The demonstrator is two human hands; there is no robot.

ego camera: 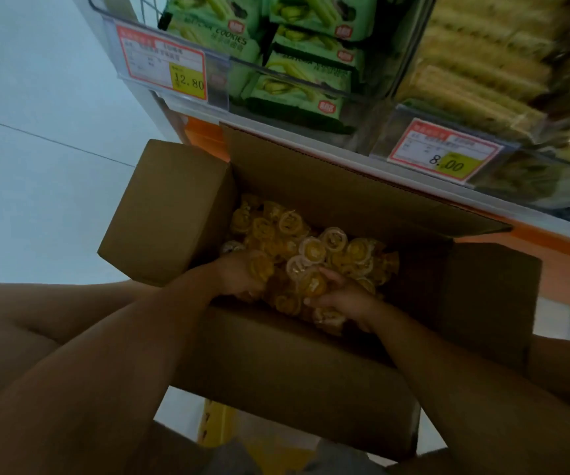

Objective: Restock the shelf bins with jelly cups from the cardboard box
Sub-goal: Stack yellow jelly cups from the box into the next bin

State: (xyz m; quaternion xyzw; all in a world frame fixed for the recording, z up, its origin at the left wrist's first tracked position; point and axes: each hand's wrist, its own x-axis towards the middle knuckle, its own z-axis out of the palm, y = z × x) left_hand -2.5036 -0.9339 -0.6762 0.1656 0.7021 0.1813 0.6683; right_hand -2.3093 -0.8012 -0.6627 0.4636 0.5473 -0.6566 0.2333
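**Head view: both hands (242, 275) in the cardboard box (276, 365) of jelly cups (311, 248)**

Head camera looks down into the open box, which sits right against the front of a shelf (413, 186) with an orange edge. All four flaps are folded outward: one on the left (167, 210), one leaning back against the shelf, one on the right and one toward the person. Small yellow jelly cups with clear rims lie heaped loose in the bottom, some face up and some on their sides.

Both bare forearms reach in over the near flap. The left hand is sunk into the near left part of the heap, its fingers curled around a yellow cup; the fingertips are lost among the cups and blurred. The right hand (341, 296) is just beside it, to the right, with its fingers bent around a few cups, one of them pressed under the thumb.

Above the box, a clear shelf bin (242, 80) holds green cookie packs (297, 73), with a price tag (163, 63) reading 12.80 on its front. The next bin to the right holds pale yellow packs (475, 63) and carries a tag (444, 150) reading 8.00. Pale floor (36, 166) shows to the left of the box.
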